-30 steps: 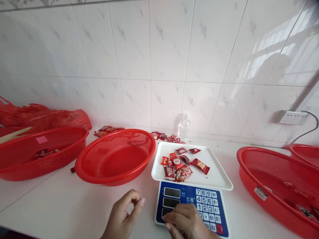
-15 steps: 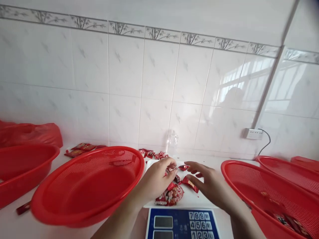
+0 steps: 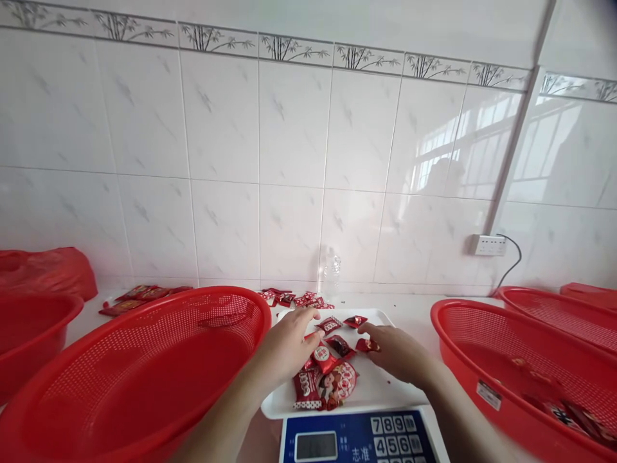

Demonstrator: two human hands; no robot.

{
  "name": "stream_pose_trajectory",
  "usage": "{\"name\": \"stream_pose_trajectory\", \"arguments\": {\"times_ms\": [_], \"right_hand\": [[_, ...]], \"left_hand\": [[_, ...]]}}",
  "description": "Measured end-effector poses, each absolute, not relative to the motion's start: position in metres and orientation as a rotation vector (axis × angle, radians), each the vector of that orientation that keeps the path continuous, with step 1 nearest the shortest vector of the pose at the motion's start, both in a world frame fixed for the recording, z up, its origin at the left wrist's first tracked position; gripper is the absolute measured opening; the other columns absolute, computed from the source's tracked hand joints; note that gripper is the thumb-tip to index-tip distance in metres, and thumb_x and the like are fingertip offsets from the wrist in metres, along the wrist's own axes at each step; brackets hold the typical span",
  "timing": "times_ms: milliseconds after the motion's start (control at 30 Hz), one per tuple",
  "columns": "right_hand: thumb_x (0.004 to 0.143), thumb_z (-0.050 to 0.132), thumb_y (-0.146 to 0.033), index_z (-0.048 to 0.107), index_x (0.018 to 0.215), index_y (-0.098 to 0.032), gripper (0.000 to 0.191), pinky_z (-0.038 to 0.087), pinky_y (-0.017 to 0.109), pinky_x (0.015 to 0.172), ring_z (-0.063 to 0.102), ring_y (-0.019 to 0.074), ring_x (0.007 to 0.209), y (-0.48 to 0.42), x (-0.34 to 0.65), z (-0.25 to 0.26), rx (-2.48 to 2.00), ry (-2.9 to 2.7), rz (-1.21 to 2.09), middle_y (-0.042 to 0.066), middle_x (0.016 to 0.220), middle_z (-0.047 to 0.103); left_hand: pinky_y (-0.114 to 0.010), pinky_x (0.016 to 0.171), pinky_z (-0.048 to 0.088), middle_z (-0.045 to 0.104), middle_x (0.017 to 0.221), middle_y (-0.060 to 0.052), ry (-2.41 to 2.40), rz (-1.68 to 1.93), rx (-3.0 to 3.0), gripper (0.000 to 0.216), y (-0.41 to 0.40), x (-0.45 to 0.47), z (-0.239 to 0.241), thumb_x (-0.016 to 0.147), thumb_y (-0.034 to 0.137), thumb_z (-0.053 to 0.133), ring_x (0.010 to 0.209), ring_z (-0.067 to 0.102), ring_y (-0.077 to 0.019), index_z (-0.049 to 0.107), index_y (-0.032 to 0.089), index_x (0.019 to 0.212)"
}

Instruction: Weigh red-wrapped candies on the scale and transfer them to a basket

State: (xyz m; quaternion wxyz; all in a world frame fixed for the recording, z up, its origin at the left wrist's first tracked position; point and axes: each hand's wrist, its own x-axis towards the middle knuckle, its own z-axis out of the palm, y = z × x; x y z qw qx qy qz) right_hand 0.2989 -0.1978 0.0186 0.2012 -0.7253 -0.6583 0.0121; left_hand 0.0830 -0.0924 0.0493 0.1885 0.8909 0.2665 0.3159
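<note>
A white weighing tray (image 3: pixel 380 389) sits on a scale with a blue keypad panel (image 3: pixel 354 440). On the tray lie several red wrapped sweets: a round patterned packet (image 3: pixel 340 382), a dark red packet (image 3: pixel 306 386), a red packet with a white label (image 3: pixel 324 357) and smaller ones behind. My left hand (image 3: pixel 292 341) is over the tray's left side, thumb and forefinger spread beside the packets. My right hand (image 3: pixel 400 352), at the right, has its fingers curled round a small red packet (image 3: pixel 367 345); part of the packet is hidden.
A large red basket (image 3: pixel 245 292) stands at left, another (image 3: pixel 443 315) with packets inside at right. Further baskets stand at both edges. Behind the tray are loose red packets (image 3: pixel 294 299) and a clear plastic bottle (image 3: pixel 332 273) by the tiled wall.
The view has shifted, showing more of the tray. My hands have spread slightly apart over the sweets. The red packet by my right hand has moved back, to its fingertips.
</note>
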Motion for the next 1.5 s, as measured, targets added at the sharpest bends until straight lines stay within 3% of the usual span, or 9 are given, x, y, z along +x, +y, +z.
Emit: {"name": "stream_pose_trajectory", "arguments": {"times_ms": [167, 300, 500, 633, 800, 1000, 1100, 1300, 1500], "right_hand": [[0.084, 0.05, -0.023, 0.044, 0.14, -0.028, 0.056, 0.036, 0.038, 0.103, 0.041, 0.0231, 0.132, -0.191, 0.307, 0.02, -1.93, -1.844, 0.081, 0.006, 0.145, 0.045], [0.083, 0.057, -0.041, 0.036, 0.146, -0.029, 0.067, 0.025, 0.042, 0.112, 0.014, 0.0246, 0.144, -0.187, 0.314, 0.017, -1.962, -1.895, 0.294, 0.004, 0.154, 0.029], [0.084, 0.053, -0.031, 0.038, 0.145, -0.028, 0.063, 0.037, 0.038, 0.105, 0.044, 0.0232, 0.13, -0.19, 0.315, 0.017, -1.928, -1.933, 0.342, 0.005, 0.145, 0.046], [0.084, 0.05, -0.022, 0.053, 0.133, -0.029, 0.05, 0.044, 0.039, 0.094, 0.057, 0.0247, 0.114, -0.193, 0.311, 0.019, -1.916, -1.925, 0.298, 0.005, 0.129, 0.061], [0.083, 0.046, -0.018, 0.051, 0.134, -0.025, 0.052, 0.042, 0.04, 0.096, 0.055, 0.025, 0.118, -0.197, 0.309, 0.019, -1.963, -1.874, 0.21, 0.009, 0.13, 0.059], [0.086, 0.055, -0.036, 0.039, 0.143, -0.029, 0.06, 0.029, 0.044, 0.108, 0.024, 0.0282, 0.141, -0.183, 0.313, 0.019, -2.039, -1.918, 0.148, 0.01, 0.153, 0.029], [0.089, 0.052, -0.042, 0.037, 0.145, -0.028, 0.059, 0.026, 0.046, 0.11, 0.02, 0.0304, 0.142, -0.166, 0.311, 0.018, -2.059, -1.979, 0.123, 0.011, 0.154, 0.026], [0.099, 0.037, -0.035, 0.048, 0.135, -0.028, 0.038, 0.035, 0.039, 0.102, 0.048, 0.0227, 0.123, -0.144, 0.295, 0.004, -2.115, -1.987, -0.059, 0.008, 0.132, 0.053], [0.096, 0.05, -0.039, 0.053, 0.124, -0.017, 0.035, 0.048, 0.045, 0.088, 0.06, 0.0217, 0.101, -0.134, 0.291, 0.004, -2.291, -1.85, -0.233, 0.008, 0.115, 0.06]], "left_hand": [[-0.034, 0.088, 0.044, 0.062, 0.124, -0.007, 0.711, 0.571, 2.541, 0.036, -0.094, 0.081, 0.046, 0.088, 0.045, 0.05, 0.111, 0.058, -0.0267, 0.06, 0.028, 0.118], [-0.039, 0.097, 0.04, 0.051, 0.141, -0.006, 0.716, 0.321, 2.55, 0.057, -0.092, 0.084, 0.043, 0.086, 0.06, 0.047, 0.124, 0.049, -0.0298, 0.048, 0.032, 0.136], [-0.041, 0.108, 0.031, 0.04, 0.149, -0.004, 0.543, 0.256, 2.539, 0.063, -0.087, 0.085, 0.035, 0.086, 0.064, 0.045, 0.135, 0.038, -0.0286, 0.042, 0.035, 0.141], [-0.04, 0.108, 0.033, 0.043, 0.147, -0.005, 0.488, 0.285, 2.515, 0.063, -0.085, 0.084, 0.033, 0.084, 0.06, 0.053, 0.134, 0.04, -0.0289, 0.044, 0.034, 0.14], [-0.042, 0.108, 0.033, 0.048, 0.143, -0.005, 0.522, 0.493, 2.481, 0.051, -0.091, 0.085, 0.041, 0.087, 0.052, 0.053, 0.132, 0.042, -0.0278, 0.051, 0.032, 0.134], [-0.042, 0.112, 0.029, 0.035, 0.151, -0.006, 0.507, 1.0, 2.192, 0.059, -0.096, 0.083, 0.056, 0.09, 0.052, 0.049, 0.139, 0.031, -0.0249, 0.032, 0.032, 0.143], [-0.042, 0.11, 0.033, 0.035, 0.15, -0.008, 0.404, 1.071, 2.027, 0.06, -0.096, 0.081, 0.06, 0.091, 0.053, 0.049, 0.138, 0.034, -0.0248, 0.028, 0.033, 0.143], [-0.043, 0.11, 0.035, 0.039, 0.147, -0.01, 0.281, 1.095, 1.946, 0.058, -0.104, 0.075, 0.067, 0.09, 0.053, 0.049, 0.136, 0.037, -0.0257, 0.031, 0.032, 0.141], [-0.044, 0.108, 0.036, 0.043, 0.143, -0.011, 0.195, 1.182, 1.909, 0.056, -0.11, 0.067, 0.074, 0.09, 0.052, 0.05, 0.133, 0.041, -0.0261, 0.033, 0.03, 0.139]]}}
